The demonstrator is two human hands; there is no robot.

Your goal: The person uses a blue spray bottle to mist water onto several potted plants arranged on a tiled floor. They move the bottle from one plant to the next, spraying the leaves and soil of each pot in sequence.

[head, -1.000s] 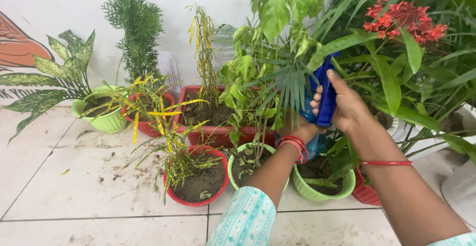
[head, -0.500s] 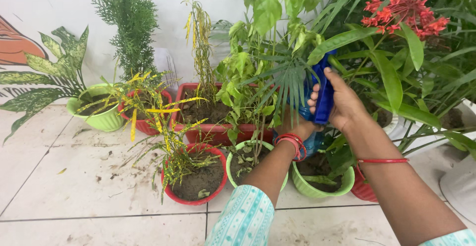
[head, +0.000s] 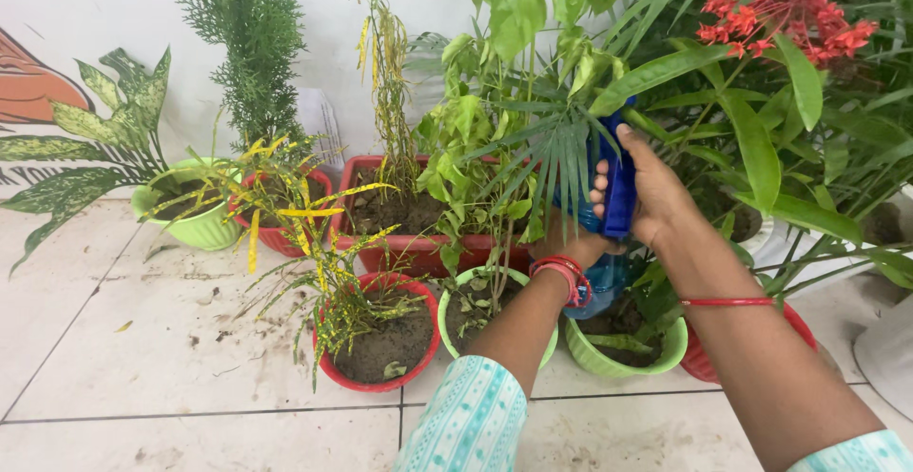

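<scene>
Having drifted slightly lower and leftward, the right hand (head: 656, 196) is wrapping its fingers around the blue spray bottle (head: 616, 192) amid palm fronds (head: 561, 163), the left hand (head: 571, 244) supporting it below (fingers hidden), spraying seemingly underway over the light green pot (head: 623, 353), other plants left.

A plant corner of a home or nursery: potted plants (head: 380, 329) crowd a soiled tiled floor (head: 143, 339) beside a painted wall (head: 86, 16).
</scene>
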